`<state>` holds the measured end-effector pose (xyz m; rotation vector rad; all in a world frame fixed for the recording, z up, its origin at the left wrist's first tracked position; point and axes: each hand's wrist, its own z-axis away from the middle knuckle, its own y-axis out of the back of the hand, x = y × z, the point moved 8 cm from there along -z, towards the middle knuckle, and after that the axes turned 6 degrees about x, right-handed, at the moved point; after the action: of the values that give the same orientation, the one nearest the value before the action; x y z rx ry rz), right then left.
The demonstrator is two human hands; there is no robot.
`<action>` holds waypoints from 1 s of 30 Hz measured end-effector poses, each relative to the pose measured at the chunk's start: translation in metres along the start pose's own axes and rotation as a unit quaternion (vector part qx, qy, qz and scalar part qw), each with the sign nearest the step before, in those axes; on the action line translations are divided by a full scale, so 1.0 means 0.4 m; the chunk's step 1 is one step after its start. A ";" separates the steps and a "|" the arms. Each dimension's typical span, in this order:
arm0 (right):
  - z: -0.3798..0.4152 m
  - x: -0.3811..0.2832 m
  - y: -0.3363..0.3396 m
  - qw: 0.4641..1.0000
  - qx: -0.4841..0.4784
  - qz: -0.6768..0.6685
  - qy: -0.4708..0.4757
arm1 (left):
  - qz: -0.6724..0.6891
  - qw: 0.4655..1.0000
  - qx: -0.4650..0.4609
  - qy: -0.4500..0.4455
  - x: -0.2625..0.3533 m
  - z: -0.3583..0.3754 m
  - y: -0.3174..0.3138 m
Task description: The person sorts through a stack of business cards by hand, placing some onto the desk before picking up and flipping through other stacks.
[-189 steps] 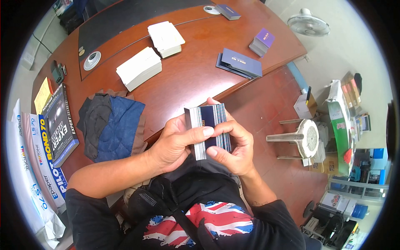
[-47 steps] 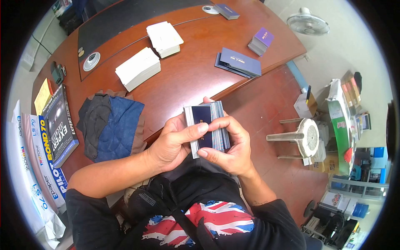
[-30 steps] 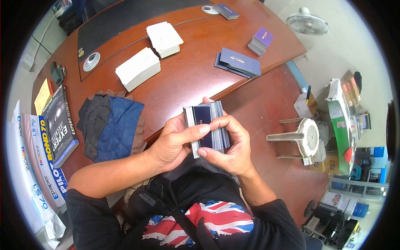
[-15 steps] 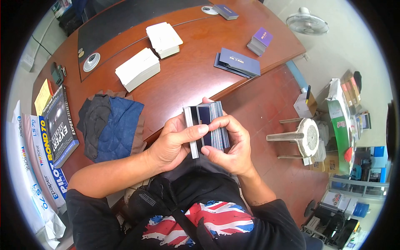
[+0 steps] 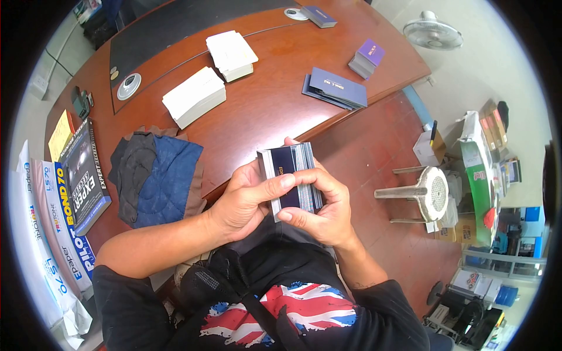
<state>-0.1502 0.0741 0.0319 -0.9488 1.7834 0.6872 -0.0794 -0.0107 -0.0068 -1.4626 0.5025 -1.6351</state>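
A thick stack of dark blue cards (image 5: 285,159) with pale edges is held between both hands, just off the table's front edge. My left hand (image 5: 249,196) grips its left side, the thumb lying across the front. Wrapped round the right side is my right hand (image 5: 325,202), with its index finger and thumb on the face of a dark card that bears gold lettering. The cards behind it on the right are fanned, showing their edges. Parts of the fingers are hidden behind the stack.
On the brown table (image 5: 263,88) are two white card stacks (image 5: 196,96) (image 5: 231,54), dark blue envelopes (image 5: 336,88), a purple-topped stack (image 5: 367,55), folded cloth (image 5: 164,178) and a book (image 5: 88,181). Paper packs (image 5: 50,222) stand at left; a white stool (image 5: 432,193) stands at right.
A dark card has shifted left across the stack, so more of its face and gold lettering shows. My right thumb and fingers have moved slightly left with it.
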 end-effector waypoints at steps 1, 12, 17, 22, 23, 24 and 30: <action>0.000 0.001 0.000 1.000 0.000 -0.001 0.001 | -0.002 1.000 -0.003 0.002 -0.002 0.000 0.002; 0.005 0.005 0.005 0.999 0.020 -0.010 -0.038 | -0.011 1.000 -0.005 0.001 0.001 0.002 -0.002; 0.006 0.005 0.006 0.999 0.018 -0.007 -0.037 | -0.018 1.000 -0.003 0.005 0.010 0.006 -0.010; 0.005 0.011 0.008 0.999 0.018 -0.026 -0.041 | -0.010 1.000 -0.006 0.004 0.007 0.003 -0.002; 0.004 0.010 0.008 0.999 0.017 -0.027 -0.043 | -0.010 1.000 -0.008 0.003 0.008 0.003 -0.003; 0.003 0.009 0.008 0.999 0.016 -0.027 -0.044 | -0.016 1.000 -0.003 0.005 0.007 0.002 -0.002; 0.005 0.018 0.011 0.998 0.018 -0.025 -0.052 | -0.030 0.999 0.012 0.008 0.008 0.001 -0.003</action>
<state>-0.1546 0.0757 0.0247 -0.9144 1.6698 0.6588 -0.0792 -0.0125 -0.0041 -1.4603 0.4505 -1.6961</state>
